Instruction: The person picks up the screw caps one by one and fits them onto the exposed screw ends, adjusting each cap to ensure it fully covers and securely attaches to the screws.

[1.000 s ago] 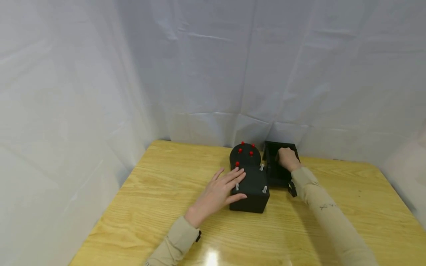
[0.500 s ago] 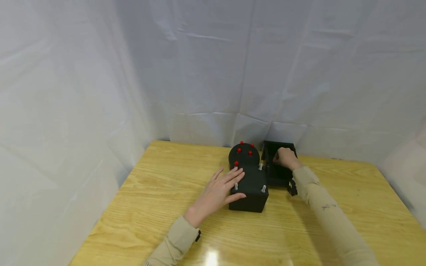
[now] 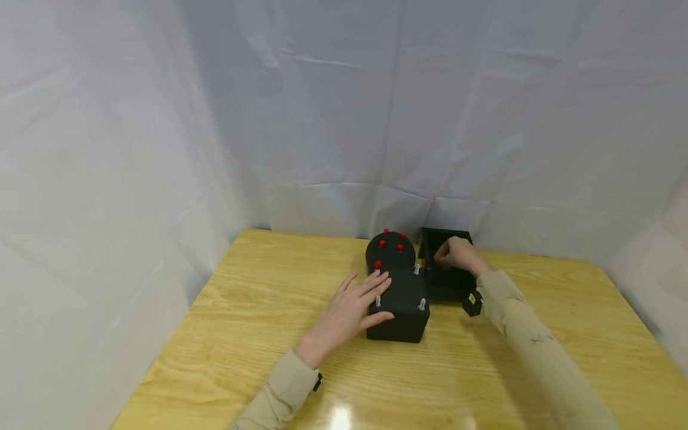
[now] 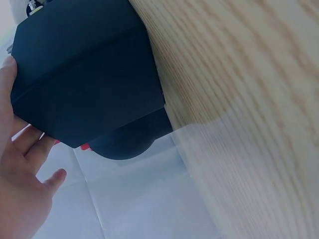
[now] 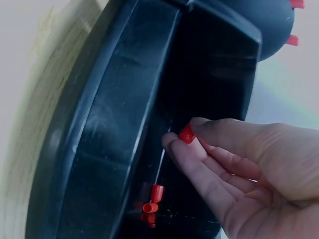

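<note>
A black block with short grey studs stands mid-table, joined at the back to a black round part carrying several red caps. My left hand lies flat with straight fingers against the block's left side and top; the left wrist view shows the block beside my palm. Right of it sits an open black box. My right hand is over the box and pinches a small red cap between thumb and finger. More red caps lie on the box floor.
The wooden table is enclosed by white cloth at the back and both sides. A small black wrist device with a yellow mark sits at my right sleeve.
My right hand has risen slightly and shifted left inside the box, now with a red cap pinched. The left hand has stayed on the block. The head view has drifted a little.
</note>
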